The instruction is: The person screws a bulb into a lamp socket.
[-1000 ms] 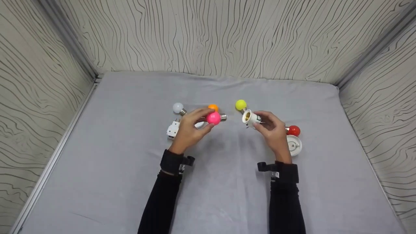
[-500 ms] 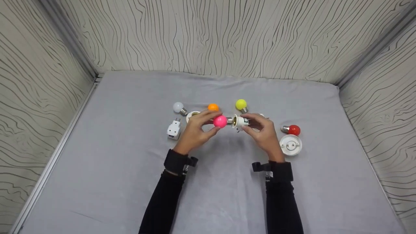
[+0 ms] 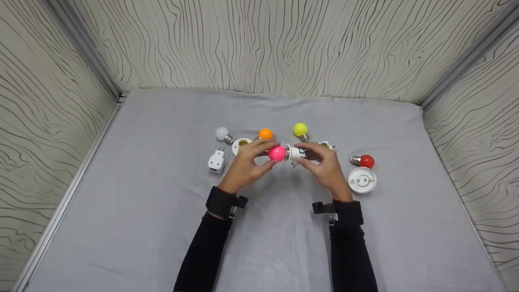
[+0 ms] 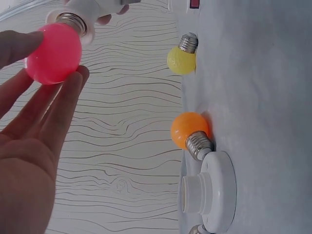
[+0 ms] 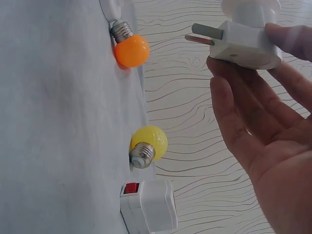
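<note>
Above the middle of the cloth, my left hand [image 3: 248, 165] pinches a pink light bulb [image 3: 277, 153] by its round globe, thumb on one side and fingers on the other. The bulb's metal screw base points right, its end inside the mouth of a white plug-in bulb socket [image 3: 297, 153]; part of the thread still shows in the left wrist view. My right hand [image 3: 324, 167] grips that socket from the right. In the right wrist view, two flat prongs [image 5: 207, 31] stick out of the socket's body.
Behind the hands lie a white bulb [image 3: 222, 133], an orange bulb [image 3: 265, 134] and a yellow bulb [image 3: 300, 129]. A round socket base [image 4: 220, 192] and a white plug adapter [image 3: 216, 162] are on the left. At right sit a red bulb [image 3: 367, 161], a round white base [image 3: 362, 180] and a red-switched socket [image 5: 155, 204].
Both hands have come together: the pink bulb moved right and the socket moved left. The bulb's screw base, apart from the socket a second ago, is now in its mouth.
</note>
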A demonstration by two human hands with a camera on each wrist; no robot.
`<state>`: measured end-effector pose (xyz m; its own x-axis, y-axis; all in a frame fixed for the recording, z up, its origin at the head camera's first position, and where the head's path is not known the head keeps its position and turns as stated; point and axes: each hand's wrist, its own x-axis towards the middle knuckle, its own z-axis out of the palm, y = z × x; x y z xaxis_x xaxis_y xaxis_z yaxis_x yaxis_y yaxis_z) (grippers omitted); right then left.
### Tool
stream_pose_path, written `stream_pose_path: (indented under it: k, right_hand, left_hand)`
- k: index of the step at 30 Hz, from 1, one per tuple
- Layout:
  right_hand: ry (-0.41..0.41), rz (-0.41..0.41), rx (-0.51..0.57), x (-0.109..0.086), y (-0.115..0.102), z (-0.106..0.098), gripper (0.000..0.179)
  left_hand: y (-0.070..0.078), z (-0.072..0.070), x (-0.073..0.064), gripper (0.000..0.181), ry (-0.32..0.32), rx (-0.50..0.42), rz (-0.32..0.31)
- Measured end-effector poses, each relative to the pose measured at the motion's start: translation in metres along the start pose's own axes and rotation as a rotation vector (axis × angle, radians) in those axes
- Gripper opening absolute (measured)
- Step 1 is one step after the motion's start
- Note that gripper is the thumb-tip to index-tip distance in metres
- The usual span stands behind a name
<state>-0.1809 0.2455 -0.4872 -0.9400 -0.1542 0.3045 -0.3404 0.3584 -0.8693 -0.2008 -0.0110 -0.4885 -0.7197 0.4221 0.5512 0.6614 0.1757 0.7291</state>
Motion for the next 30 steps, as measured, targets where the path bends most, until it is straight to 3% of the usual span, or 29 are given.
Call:
stream_pose_path:
  k: [7, 14, 19, 30]
  right_hand:
    - [-0.005, 0.002, -0.007, 0.0012, -0.0008, 0.0001, 0.038]
    - [0.014, -0.009, -0.003, 0.0002, -0.0001, -0.0014, 0.038]
    - [0.026, -0.01, -0.001, -0.0002, 0.0, -0.0019, 0.039]
    - [0.014, -0.035, 0.007, -0.0003, 0.0008, -0.0015, 0.039]
  left_hand:
    - [-0.0001, 0.0017, 0.0011, 0.04, 0.004, 0.017, -0.01]
    - [0.0026, 0.002, 0.0018, 0.039, 0.001, 0.097, -0.043]
    - [0.0045, 0.003, 0.0027, 0.041, 0.004, 0.053, -0.071]
    - [0.0074, 0.0072, 0.0032, 0.036, 0.081, 0.069, -0.08]
